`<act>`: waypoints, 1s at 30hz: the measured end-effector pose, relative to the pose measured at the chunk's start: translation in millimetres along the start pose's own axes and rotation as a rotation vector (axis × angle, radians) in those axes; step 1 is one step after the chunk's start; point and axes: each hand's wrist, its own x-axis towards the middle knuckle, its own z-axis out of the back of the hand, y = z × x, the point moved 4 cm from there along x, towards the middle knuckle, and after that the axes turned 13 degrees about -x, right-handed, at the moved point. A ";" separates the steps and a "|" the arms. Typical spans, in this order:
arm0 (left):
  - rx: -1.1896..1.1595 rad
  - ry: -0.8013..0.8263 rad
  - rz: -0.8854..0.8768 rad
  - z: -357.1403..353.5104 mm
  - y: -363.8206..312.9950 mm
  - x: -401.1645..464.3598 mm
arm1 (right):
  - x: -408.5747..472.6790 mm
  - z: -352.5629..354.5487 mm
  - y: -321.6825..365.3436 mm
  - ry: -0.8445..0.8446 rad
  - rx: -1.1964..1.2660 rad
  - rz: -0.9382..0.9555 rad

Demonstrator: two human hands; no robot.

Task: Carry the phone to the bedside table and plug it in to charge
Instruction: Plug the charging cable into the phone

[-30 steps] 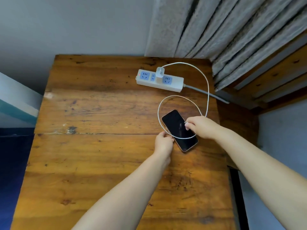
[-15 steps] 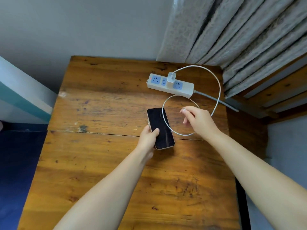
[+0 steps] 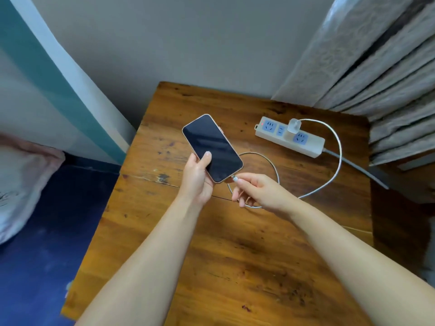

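At the far left lies only bedding, which plays no part here. The left hand [image 3: 196,178] holds the phone [image 3: 211,148] above the wooden bedside table [image 3: 235,267], raised off the wood. The palm is under the lower part of the phone and the thumb lies on the dark screen, so this grip is closed around the body of the phone. The long axis of the phone runs from far-left to near-right, and its bottom edge, where I judge the charging port is, points to the near right.

Just beside that bottom edge is the right hand [image 3: 256,190]. It pinches the connector [image 3: 234,177] of the white cable [image 3: 337,156] narrowly between thumb and forefinger. The tip of the connector is very near the bottom edge or perhaps touching it; I cannot tell if it is already inside.

The coming push should go to the far left, along the same axis as the phone.

Farther right, the cable loops on the table to the white charger [image 3: 292,129], which sits in the power strip [image 3: 289,137] near the curtain [image 3: 376,67].
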 end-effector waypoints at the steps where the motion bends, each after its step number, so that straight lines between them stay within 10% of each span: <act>1: -0.005 0.003 0.002 2.5 -0.9 -1.2 | 0.8 -2.1 1.4 0.003 0.019 0.001; 30: 0.136 0.224 -0.017 11.4 -23.3 -15.8 | 17.7 12.2 4.3 -0.002 0.634 -0.039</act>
